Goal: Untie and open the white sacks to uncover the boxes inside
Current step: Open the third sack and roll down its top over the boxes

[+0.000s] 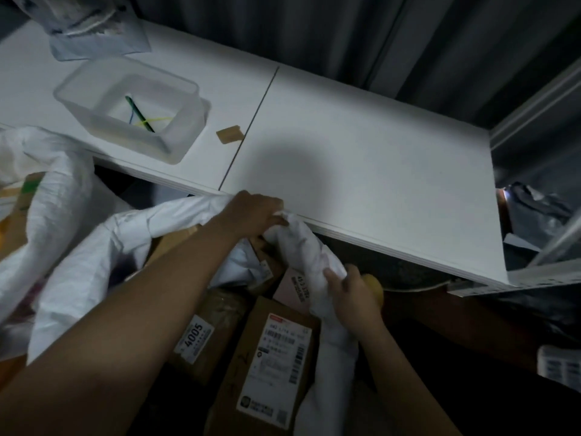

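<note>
I am in a parcel sorting or storage room. Cardboard boxes (270, 366) with printed shipping labels and barcodes crowd the floor inside white woven sacks (78, 272). A plain white counter (361, 158) holds a plastic tub (94, 92) of cable ties (144, 119), and grey mailer bags (534, 212) are piled at the right.

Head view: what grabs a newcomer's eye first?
Both hands on the white sack at centre: left hand grips its rim by the table edge, right hand grips it lower down. Below them, labelled cardboard boxes already show in the sack's opening. Upper left on the table sits a translucent tub holding coloured ties.
</note>
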The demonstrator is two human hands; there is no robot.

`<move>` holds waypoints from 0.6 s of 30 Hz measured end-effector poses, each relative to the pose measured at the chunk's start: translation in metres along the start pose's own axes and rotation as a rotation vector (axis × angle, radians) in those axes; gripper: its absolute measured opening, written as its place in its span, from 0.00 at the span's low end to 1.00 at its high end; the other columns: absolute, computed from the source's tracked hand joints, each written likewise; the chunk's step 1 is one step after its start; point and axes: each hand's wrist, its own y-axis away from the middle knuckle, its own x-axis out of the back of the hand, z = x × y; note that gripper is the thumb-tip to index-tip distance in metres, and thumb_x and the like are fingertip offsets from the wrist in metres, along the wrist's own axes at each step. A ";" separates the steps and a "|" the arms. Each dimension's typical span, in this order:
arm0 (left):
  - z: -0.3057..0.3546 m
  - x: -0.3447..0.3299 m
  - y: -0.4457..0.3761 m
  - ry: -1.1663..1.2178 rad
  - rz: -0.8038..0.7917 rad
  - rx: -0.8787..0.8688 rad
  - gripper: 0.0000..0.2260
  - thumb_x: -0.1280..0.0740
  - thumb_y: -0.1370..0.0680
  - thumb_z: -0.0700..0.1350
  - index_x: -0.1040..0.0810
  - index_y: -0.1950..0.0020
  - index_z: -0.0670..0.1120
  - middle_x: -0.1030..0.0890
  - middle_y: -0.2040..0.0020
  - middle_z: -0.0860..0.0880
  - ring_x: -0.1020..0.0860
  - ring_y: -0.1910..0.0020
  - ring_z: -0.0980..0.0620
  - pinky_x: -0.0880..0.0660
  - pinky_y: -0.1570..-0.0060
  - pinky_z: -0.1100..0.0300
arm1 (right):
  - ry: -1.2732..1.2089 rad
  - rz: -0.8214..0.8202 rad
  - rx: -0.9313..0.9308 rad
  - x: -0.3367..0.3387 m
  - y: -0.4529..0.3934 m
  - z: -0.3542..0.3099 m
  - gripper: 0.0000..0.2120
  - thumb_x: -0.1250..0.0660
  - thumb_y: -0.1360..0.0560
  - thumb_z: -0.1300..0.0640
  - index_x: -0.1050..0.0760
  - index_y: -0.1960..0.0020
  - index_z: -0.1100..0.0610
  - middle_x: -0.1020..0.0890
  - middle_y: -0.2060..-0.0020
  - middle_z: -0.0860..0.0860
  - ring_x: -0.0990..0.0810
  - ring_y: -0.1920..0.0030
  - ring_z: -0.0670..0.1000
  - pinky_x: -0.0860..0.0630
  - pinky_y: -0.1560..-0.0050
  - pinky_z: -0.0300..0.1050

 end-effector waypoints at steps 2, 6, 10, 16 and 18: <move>0.009 0.002 0.001 -0.098 -0.022 0.026 0.25 0.47 0.26 0.61 0.28 0.40 0.45 0.22 0.44 0.45 0.24 0.43 0.45 0.34 0.39 0.51 | -0.356 0.054 -0.048 -0.003 0.002 0.012 0.18 0.43 0.20 0.44 0.28 0.51 0.60 0.24 0.66 0.50 0.22 0.61 0.54 0.26 0.60 0.43; 0.048 -0.013 0.013 -0.275 -0.071 -0.225 0.40 0.35 0.27 0.64 0.47 0.23 0.50 0.42 0.24 0.46 0.46 0.24 0.47 0.60 0.28 0.45 | -0.862 -0.050 -0.425 0.010 -0.001 0.004 0.19 0.44 0.19 0.46 0.25 0.41 0.60 0.20 0.54 0.55 0.21 0.52 0.51 0.26 0.53 0.34; 0.062 -0.032 0.000 -0.209 0.157 -0.379 0.18 0.36 0.25 0.53 0.23 0.39 0.45 0.20 0.45 0.42 0.24 0.43 0.42 0.43 0.31 0.48 | -0.922 -0.182 -0.471 0.010 0.004 0.002 0.17 0.45 0.19 0.45 0.26 0.52 0.57 0.18 0.62 0.49 0.20 0.63 0.43 0.26 0.66 0.31; 0.075 -0.034 -0.012 -0.220 0.098 -0.144 0.19 0.46 0.20 0.54 0.24 0.39 0.46 0.20 0.47 0.43 0.24 0.47 0.42 0.37 0.46 0.52 | -0.225 0.132 -0.141 -0.005 0.045 0.017 0.29 0.44 0.22 0.38 0.37 0.27 0.53 0.30 0.36 0.57 0.32 0.35 0.58 0.31 0.36 0.54; 0.075 -0.034 -0.012 -0.164 0.150 -0.180 0.23 0.48 0.25 0.55 0.20 0.49 0.41 0.19 0.60 0.40 0.22 0.59 0.40 0.31 0.53 0.50 | -0.122 0.163 -0.061 -0.020 0.061 0.013 0.28 0.46 0.20 0.41 0.40 0.25 0.54 0.31 0.37 0.58 0.31 0.36 0.59 0.29 0.40 0.51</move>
